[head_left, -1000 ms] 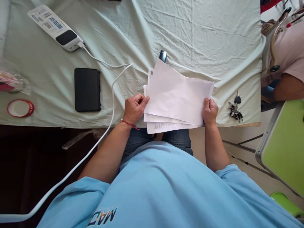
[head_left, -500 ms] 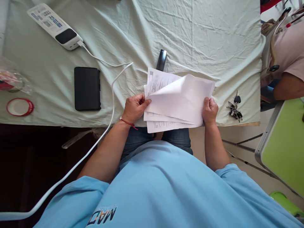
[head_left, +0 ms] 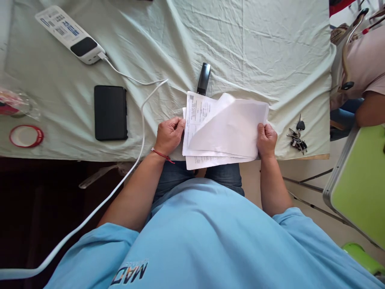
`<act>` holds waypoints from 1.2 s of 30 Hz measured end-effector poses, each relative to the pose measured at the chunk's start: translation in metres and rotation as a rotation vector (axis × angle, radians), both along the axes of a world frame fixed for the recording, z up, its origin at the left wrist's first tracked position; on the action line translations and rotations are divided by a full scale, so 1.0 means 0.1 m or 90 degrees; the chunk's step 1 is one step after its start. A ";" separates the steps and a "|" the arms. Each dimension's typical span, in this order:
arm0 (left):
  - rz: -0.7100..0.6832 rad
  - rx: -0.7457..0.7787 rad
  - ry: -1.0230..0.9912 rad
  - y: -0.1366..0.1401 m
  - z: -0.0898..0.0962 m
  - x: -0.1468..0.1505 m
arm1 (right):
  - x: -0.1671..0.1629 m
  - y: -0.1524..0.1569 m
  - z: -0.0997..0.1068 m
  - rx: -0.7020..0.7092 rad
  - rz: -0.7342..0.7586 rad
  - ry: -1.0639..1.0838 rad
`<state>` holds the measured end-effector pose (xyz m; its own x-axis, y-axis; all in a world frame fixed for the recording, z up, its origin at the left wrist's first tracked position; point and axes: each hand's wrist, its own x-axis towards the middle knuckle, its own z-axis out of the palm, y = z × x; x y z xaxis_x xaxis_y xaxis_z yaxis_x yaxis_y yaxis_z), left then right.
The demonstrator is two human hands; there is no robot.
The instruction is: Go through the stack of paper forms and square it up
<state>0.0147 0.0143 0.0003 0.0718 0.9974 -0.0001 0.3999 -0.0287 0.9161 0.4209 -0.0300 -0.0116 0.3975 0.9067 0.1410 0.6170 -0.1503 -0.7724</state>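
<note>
Several loose sheets of paper (head_left: 222,132) are held between my two hands at the near edge of the table. The top sheet is blank on the visible side, and its left part is bent up and over, uncovering print beneath. My left hand (head_left: 170,134) pinches the left edge of the printed sheets between thumb and fingers. At the right edge, my right hand (head_left: 266,139) is closed around the papers, its thumb on top. Just beyond the papers lies a black stapler-like object (head_left: 204,76), its near end partly covered by them.
On the cloth-covered table (head_left: 270,48) lie a black flat case (head_left: 110,112), a white power bank (head_left: 70,34) with a white cable (head_left: 143,124), keys (head_left: 297,138) and a red tape roll (head_left: 26,136). A green table (head_left: 361,180) and another person's arm (head_left: 371,108) are at right.
The top sheet's left edge has left my left thumb and curled toward the right, showing more print. My left hand has shifted slightly left; my right hand still grips the papers.
</note>
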 end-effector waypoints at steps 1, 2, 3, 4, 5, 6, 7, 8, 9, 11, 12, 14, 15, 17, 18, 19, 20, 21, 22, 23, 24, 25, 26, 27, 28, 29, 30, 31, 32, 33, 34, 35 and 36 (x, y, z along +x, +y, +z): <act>0.002 -0.014 -0.008 0.01 0.00 0.00 | 0.00 0.00 0.01 -0.003 0.006 0.023; 0.006 -0.027 -0.018 0.01 0.01 0.01 | 0.01 0.00 0.01 -0.007 0.012 0.049; 0.009 -0.040 -0.028 0.02 0.01 0.01 | 0.01 -0.01 0.02 -0.011 0.018 0.076; 0.009 -0.051 -0.036 0.02 0.02 0.01 | 0.02 -0.01 0.03 -0.014 0.023 0.102; 0.006 -0.062 -0.042 0.03 0.03 0.01 | 0.02 -0.01 0.04 -0.015 0.027 0.125; 0.001 -0.073 -0.045 0.04 0.03 0.01 | 0.03 -0.01 0.05 -0.016 0.030 0.146; -0.007 -0.080 -0.048 0.04 0.05 0.01 | 0.03 -0.01 0.06 -0.016 0.032 0.163; -0.015 -0.085 -0.051 0.05 0.06 0.00 | 0.03 -0.01 0.07 -0.016 0.033 0.177; -0.022 -0.085 -0.056 0.05 0.07 0.00 | 0.03 -0.01 0.08 -0.017 0.034 0.188; -0.035 -0.080 -0.067 0.05 0.10 0.00 | 0.03 -0.02 0.10 -0.024 0.035 0.205; -0.040 -0.080 -0.071 0.05 0.11 -0.01 | 0.03 -0.02 0.11 -0.028 0.034 0.211; -0.046 -0.089 -0.078 0.05 0.14 -0.01 | 0.03 -0.03 0.12 -0.035 0.030 0.220; -0.048 -0.096 -0.082 0.04 0.15 -0.02 | 0.03 -0.03 0.13 -0.036 0.027 0.222; -0.057 -0.105 -0.090 0.04 0.18 -0.03 | 0.04 -0.03 0.14 -0.032 0.020 0.228; -0.064 -0.106 -0.094 0.04 0.19 -0.04 | 0.05 -0.03 0.14 -0.029 0.017 0.231; -0.072 -0.109 -0.098 0.04 0.20 -0.05 | 0.05 -0.03 0.14 -0.026 0.015 0.233; -0.078 -0.113 -0.103 0.04 0.20 -0.06 | 0.05 -0.03 0.14 -0.025 0.013 0.235; -0.083 -0.119 -0.108 0.04 0.20 -0.07 | 0.06 -0.03 0.14 -0.024 0.010 0.236; -0.086 -0.125 -0.111 0.04 0.21 -0.07 | 0.06 -0.04 0.14 -0.022 0.008 0.237; -0.088 -0.128 -0.112 0.04 0.21 -0.08 | 0.07 -0.04 0.15 -0.019 0.005 0.240; -0.088 -0.127 -0.112 0.04 0.21 -0.08 | 0.07 -0.04 0.15 -0.014 0.003 0.243; -0.087 -0.125 -0.111 0.04 0.20 -0.07 | 0.08 -0.04 0.15 -0.009 0.003 0.249; -0.084 -0.123 -0.112 0.04 0.20 -0.07 | 0.09 -0.04 0.15 -0.005 0.005 0.254; -0.078 -0.123 -0.113 0.04 0.20 -0.06 | 0.10 -0.04 0.16 -0.007 0.009 0.258; -0.069 -0.126 -0.116 0.04 0.19 -0.05 | 0.11 -0.05 0.16 -0.012 0.014 0.259; -0.059 -0.131 -0.119 0.04 0.18 -0.04 | 0.12 -0.05 0.17 -0.023 0.021 0.260; -0.047 -0.134 -0.120 0.05 0.18 -0.03 | 0.14 -0.05 0.17 -0.037 0.029 0.259; -0.034 -0.136 -0.119 0.05 0.17 -0.02 | 0.16 -0.05 0.18 -0.052 0.038 0.258; -0.019 -0.137 -0.116 0.06 0.17 0.00 | 0.18 -0.06 0.19 -0.065 0.048 0.257; -0.004 -0.138 -0.111 0.06 0.16 0.01 | 0.20 -0.06 0.20 -0.076 0.059 0.257; 0.014 -0.143 -0.106 0.07 0.16 0.02 | 0.21 -0.07 0.21 -0.086 0.071 0.258; 0.031 -0.151 -0.101 0.08 0.16 0.03 | 0.22 -0.07 0.22 -0.096 0.083 0.259; 0.048 -0.161 -0.096 0.09 0.16 0.04 | 0.23 -0.08 0.23 -0.105 0.093 0.260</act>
